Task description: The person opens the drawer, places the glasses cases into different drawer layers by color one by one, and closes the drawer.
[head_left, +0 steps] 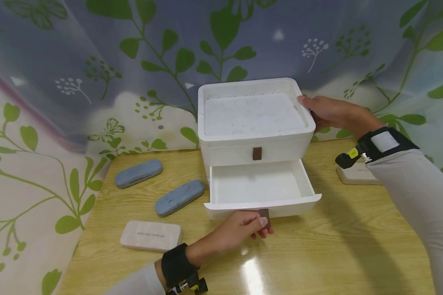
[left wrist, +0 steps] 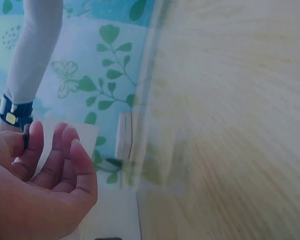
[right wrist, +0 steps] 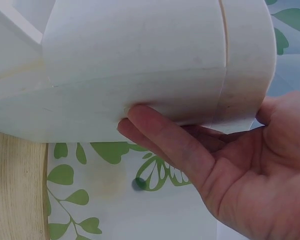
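A white two-drawer storage box (head_left: pixel 229 153) stands against the back cloth, its lower drawer (head_left: pixel 288 209) pulled out with a bare white interior. My left hand (head_left: pixel 234 229) pinches the brown pull tab (head_left: pixel 265 214) on that drawer's front between thumb and fingers. In the left wrist view the remaining fingers (left wrist: pixel 80 167) are bent loosely. At the box's upper right edge, my right hand (head_left: pixel 330 110) grips the rim with the thumb over the top. Its fingers (right wrist: pixel 160 132) lie along the side wall in the right wrist view. The upper drawer with its brown tab (head_left: pixel 256 153) is closed.
Two blue glasses cases (head_left: pixel 138 173) lie left of the box on the wood-grain table (head_left: pixel 317 254). Nearer the front is a beige case (head_left: pixel 151 236) with lettering. Another pale case (head_left: pixel 358 174) sits at the right, partly behind the right forearm. Leaf-patterned cloth (head_left: pixel 151 82) hangs behind.
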Demonstrator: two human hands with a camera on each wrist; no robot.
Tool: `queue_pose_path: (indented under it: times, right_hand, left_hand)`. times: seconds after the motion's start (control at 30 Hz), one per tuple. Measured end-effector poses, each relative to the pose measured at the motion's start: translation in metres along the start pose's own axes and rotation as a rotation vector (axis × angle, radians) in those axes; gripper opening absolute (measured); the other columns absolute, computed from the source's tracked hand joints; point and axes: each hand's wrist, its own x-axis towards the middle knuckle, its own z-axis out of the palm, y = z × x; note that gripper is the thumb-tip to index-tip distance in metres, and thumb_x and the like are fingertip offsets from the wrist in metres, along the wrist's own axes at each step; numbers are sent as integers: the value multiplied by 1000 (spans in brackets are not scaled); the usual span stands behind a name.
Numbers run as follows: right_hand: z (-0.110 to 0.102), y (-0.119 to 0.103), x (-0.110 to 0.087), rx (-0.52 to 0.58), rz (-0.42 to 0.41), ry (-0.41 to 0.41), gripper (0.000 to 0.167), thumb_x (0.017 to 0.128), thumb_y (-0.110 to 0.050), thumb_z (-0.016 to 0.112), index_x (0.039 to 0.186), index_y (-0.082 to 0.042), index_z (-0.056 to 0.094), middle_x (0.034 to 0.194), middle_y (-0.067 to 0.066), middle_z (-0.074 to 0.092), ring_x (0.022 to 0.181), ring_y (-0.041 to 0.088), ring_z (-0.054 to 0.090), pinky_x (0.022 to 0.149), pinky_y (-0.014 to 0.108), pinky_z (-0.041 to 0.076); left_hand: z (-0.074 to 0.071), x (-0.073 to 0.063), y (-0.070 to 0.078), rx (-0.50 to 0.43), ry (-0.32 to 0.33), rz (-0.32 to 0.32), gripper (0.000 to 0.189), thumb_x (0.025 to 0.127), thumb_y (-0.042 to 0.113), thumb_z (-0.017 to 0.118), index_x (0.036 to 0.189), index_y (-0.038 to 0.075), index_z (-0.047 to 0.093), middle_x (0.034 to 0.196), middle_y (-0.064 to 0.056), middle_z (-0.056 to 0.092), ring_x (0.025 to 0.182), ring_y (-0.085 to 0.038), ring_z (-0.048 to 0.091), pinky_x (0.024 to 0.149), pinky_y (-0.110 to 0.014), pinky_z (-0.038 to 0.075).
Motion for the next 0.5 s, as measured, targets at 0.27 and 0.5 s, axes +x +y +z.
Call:
queue_pose_path:
  times: [0.27,0.5]
  right_hand:
    - [0,2,-2,-6,1,29,79,108,-61,19,155,1,35,119,5,70,96,16,73,81,38,63]
    - [1,2,-2,7,-1,23,79,108,-61,20,155,0,37,117,3,71,96,16,73,81,39,63]
  left_hand:
    - [7,-7,-1,0,-27,5,39,109,30,54,97,-3,72,111,-10,80,90,-5,69,80,-25,59]
    - [10,-9,-3,1,-37,4,38,109,32,52,99,2,73,112,-8,79,90,-6,70,81,-28,60]
